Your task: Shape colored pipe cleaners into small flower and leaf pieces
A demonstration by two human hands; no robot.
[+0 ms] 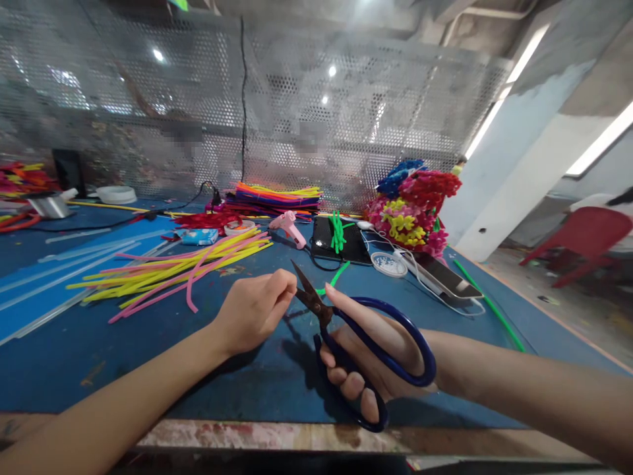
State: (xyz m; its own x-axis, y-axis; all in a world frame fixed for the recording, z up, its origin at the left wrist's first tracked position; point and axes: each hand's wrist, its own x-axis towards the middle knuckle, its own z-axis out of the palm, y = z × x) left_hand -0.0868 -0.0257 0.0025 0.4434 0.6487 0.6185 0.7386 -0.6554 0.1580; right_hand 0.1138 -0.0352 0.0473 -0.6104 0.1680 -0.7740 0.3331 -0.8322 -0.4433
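Blue tabletop (74, 356). Yellow and pink stems (168, 270) spread far left, flower bunch (413, 204) far right. Right hand (370, 349) near centre, fingers wrapped through the scissors (324, 313) handles, blades pointing far-left. Left hand (254, 310) just left of the blades, fingers pinched shut, can't tell on what. Green stem (336, 277) lies just beyond the blades.

The left hand (254, 311) hides whatever its fingertips pinch.
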